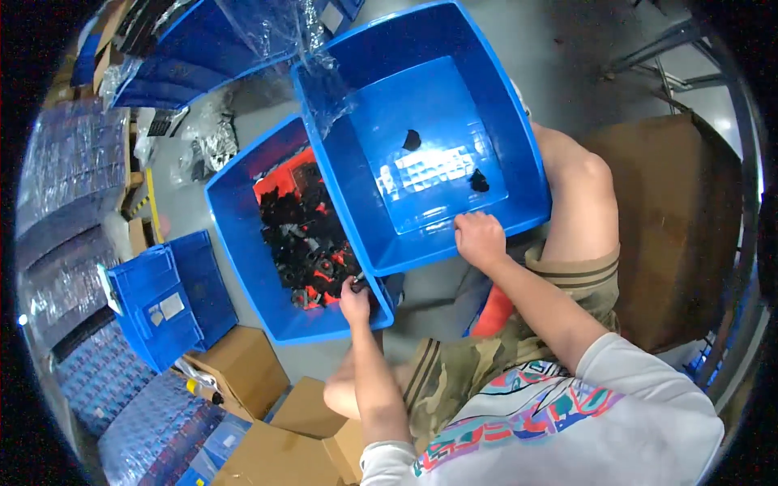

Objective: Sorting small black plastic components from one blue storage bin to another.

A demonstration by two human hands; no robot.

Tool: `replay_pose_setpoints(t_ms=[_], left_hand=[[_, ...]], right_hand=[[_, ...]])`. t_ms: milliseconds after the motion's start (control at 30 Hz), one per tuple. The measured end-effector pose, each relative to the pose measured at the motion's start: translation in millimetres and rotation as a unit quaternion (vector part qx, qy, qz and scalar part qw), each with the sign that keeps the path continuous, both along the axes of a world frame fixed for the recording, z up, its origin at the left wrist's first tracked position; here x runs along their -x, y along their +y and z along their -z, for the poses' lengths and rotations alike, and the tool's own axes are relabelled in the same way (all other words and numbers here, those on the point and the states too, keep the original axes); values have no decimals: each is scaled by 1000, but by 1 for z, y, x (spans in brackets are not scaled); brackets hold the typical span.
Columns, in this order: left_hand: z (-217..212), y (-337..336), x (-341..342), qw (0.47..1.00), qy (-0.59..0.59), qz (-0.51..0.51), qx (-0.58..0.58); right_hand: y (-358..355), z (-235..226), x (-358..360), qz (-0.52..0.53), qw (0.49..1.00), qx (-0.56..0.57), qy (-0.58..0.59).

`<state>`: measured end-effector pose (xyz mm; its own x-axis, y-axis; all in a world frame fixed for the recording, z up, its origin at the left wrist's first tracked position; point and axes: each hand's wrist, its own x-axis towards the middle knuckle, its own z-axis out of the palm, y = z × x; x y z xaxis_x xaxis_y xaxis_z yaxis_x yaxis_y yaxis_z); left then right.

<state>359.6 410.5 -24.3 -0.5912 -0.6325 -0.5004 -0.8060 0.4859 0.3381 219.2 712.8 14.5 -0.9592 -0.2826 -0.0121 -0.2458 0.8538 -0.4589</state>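
Note:
Two blue plastic bins stand side by side in front of me. My left hand (355,303) reaches into the near right corner of the left bin (235,235). Its fingers are pinched at a small dark piece whose kind I cannot make out. Below it lies a heap of small black parts (304,235) over a red-orange surface. My right hand (480,240) is closed above the near rim of the right bin (519,170); whatever it holds, if anything, is hidden. Inside that bin lie a black curved piece (412,139) and a black irregular piece (479,180).
Clear plastic film (324,89) hangs over the bins' far left edges. A folded blue crate (166,300) and cardboard boxes (243,364) stand at the left. A large brown carton (673,235) is at the right, beside my bare knee (587,174). Wrapped stacks (73,170) line the far left.

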Motion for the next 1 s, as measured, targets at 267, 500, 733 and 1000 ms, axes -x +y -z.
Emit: replay_pose_setpoints(t_ms=[267,500,733,1000], left_hand=[[-80,23,26,808,345,-342,-333],[-88,75,68,594,394,-315,-626],[-64,117,125,698,296,-292,-583],[-56,78,118,931,317,-52,-175]], right_hand=[[10,7,1,11,1000,9,13],[6,5,-1,-2,1000,9,-9],[5,1,-1,8,1000,26,3],[6,3,0,6,1000,23,-5]])
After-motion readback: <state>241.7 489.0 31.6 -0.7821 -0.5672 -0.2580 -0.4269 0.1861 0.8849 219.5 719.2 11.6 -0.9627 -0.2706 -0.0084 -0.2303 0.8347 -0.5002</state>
